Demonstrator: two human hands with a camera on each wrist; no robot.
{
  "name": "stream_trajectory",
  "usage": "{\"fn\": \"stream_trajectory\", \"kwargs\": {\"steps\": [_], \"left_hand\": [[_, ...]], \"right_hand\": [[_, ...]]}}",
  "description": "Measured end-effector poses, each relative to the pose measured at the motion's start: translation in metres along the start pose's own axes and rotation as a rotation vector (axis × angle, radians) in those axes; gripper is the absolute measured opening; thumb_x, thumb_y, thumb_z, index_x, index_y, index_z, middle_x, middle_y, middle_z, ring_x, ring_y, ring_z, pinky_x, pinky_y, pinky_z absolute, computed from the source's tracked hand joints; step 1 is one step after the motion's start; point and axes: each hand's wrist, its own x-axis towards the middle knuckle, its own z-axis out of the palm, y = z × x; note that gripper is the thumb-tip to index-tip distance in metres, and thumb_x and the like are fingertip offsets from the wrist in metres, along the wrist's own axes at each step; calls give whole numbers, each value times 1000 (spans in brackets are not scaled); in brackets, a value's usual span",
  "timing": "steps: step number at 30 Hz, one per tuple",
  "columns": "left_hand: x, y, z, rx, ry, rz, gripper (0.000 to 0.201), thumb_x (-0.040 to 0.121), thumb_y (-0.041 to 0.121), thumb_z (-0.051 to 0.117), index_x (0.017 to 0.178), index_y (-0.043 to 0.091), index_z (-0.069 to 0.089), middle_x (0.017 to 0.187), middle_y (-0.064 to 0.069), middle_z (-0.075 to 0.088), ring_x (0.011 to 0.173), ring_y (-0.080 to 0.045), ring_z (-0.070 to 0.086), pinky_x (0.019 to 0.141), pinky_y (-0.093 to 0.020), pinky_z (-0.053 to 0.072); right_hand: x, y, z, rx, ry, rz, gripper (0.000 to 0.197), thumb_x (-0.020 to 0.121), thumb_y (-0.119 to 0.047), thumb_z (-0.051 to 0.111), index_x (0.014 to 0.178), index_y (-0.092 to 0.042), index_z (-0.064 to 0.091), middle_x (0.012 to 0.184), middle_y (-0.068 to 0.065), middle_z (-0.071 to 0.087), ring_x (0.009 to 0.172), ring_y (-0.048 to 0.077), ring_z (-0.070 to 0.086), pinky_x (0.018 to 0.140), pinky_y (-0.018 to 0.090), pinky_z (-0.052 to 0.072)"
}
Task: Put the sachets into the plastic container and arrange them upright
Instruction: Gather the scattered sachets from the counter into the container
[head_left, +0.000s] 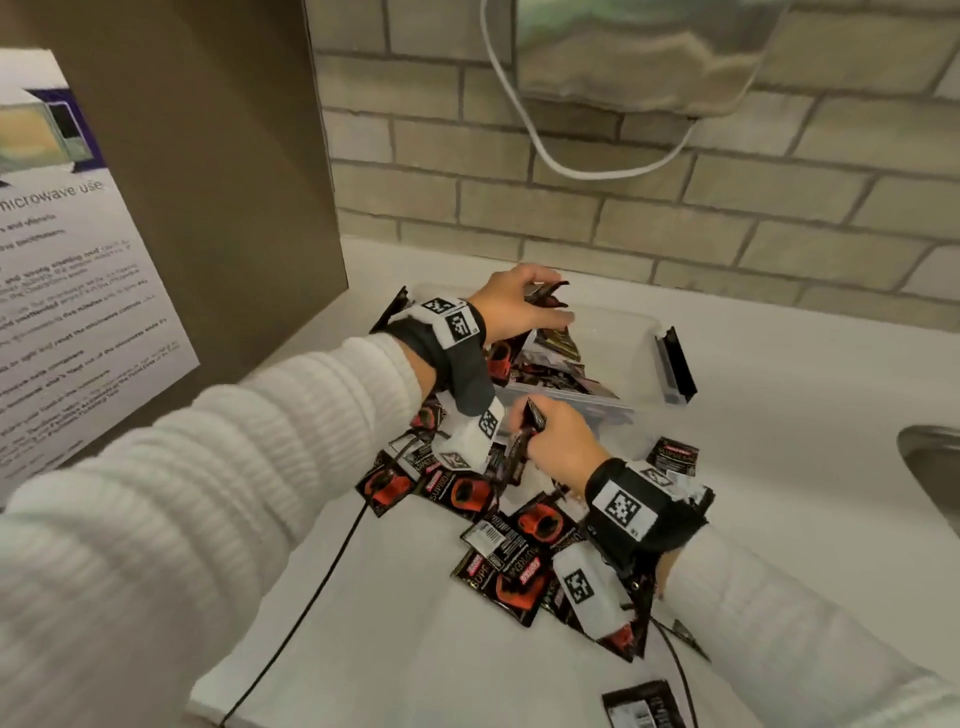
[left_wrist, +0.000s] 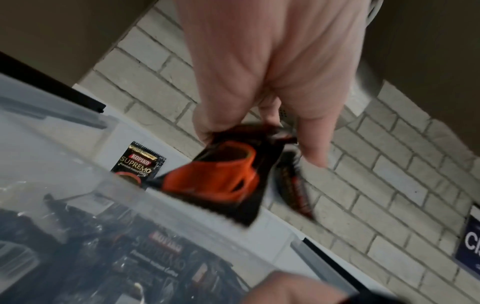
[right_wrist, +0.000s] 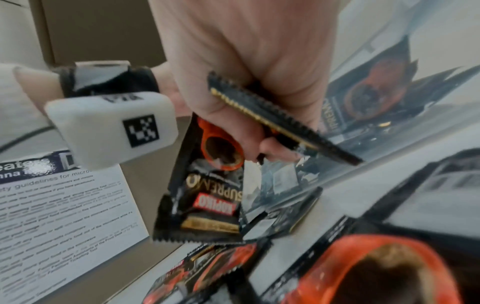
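Note:
A clear plastic container (head_left: 631, 332) with black clip handles stands on the white counter, with several black-and-orange coffee sachets (head_left: 558, 371) lying loose inside. My left hand (head_left: 524, 304) hovers over its far left corner and pinches a couple of sachets (left_wrist: 228, 176) by their tops. My right hand (head_left: 553, 434) is at the container's near edge and grips a small bunch of sachets (right_wrist: 207, 185). Many more sachets (head_left: 511, 540) lie scattered on the counter in front of the container, under my wrists.
A brown cabinet side (head_left: 208, 182) with a microwave notice (head_left: 67, 291) stands at the left. A brick wall (head_left: 675, 218) runs behind the counter, with a white cable hanging. A metal sink edge (head_left: 935, 467) shows at the right. One sachet (left_wrist: 137, 162) leans against the wall.

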Motion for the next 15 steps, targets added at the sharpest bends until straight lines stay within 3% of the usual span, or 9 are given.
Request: {"fn": "stream_trajectory", "kwargs": {"steps": [2, 6, 8, 10, 12, 14, 15], "left_hand": [[-1, -6, 1, 65, -54, -40, 62, 79, 34, 73, 134, 23, 47, 141, -2, 43, 129, -18, 41, 102, -24, 35], [-13, -17, -8, 83, -4, -16, 46, 87, 34, 63, 131, 24, 52, 143, -1, 44, 131, -20, 39, 95, -21, 32], [-25, -24, -18, 50, 59, -4, 31, 91, 29, 57, 122, 22, 58, 132, -3, 54, 123, -20, 48, 93, -22, 37], [-40, -32, -31, 8, 96, 12, 22, 94, 21, 53, 115, 19, 61, 118, 3, 59, 111, -12, 54, 89, -16, 40], [-59, -41, -39, 42, 110, 25, 20, 94, 10, 50, 109, 17, 62, 108, 9, 59, 96, -2, 55, 82, -9, 40], [-80, -50, -41, 118, 71, 31, 24, 92, 2, 49, 96, 22, 63, 101, 14, 58, 84, 5, 53, 81, -10, 42], [-90, -55, -41, 165, 27, 29, 29, 91, 0, 49, 90, 26, 62, 98, 15, 59, 81, 6, 53, 78, -12, 44]], "right_hand": [[-3, 1, -8, 30, -7, 8, 30, 77, 14, 46, 74, -14, 55, 68, -8, 52, 59, 0, 48, 49, 5, 36], [-13, -9, -29, 121, -8, -14, 22, 83, 3, 61, 75, -17, 54, 70, -7, 53, 54, 6, 45, 46, 18, 41], [-16, -19, -42, 173, 21, -56, 20, 84, 3, 61, 79, -16, 54, 74, -3, 55, 55, 7, 46, 52, 19, 42], [-14, -32, -56, 262, 72, -82, 19, 86, 1, 59, 84, -17, 54, 82, 1, 58, 58, 10, 48, 55, 23, 42], [-1, -44, -70, 311, 179, -85, 21, 89, -2, 56, 84, -22, 53, 87, 1, 57, 60, 11, 48, 52, 21, 43], [18, -53, -81, 241, 339, -122, 20, 89, -6, 56, 83, -24, 50, 83, -4, 54, 62, 10, 48, 51, 18, 42], [26, -56, -85, 184, 402, -140, 15, 88, -9, 57, 86, -22, 51, 83, -6, 53, 67, 11, 50, 56, 19, 44]]}}
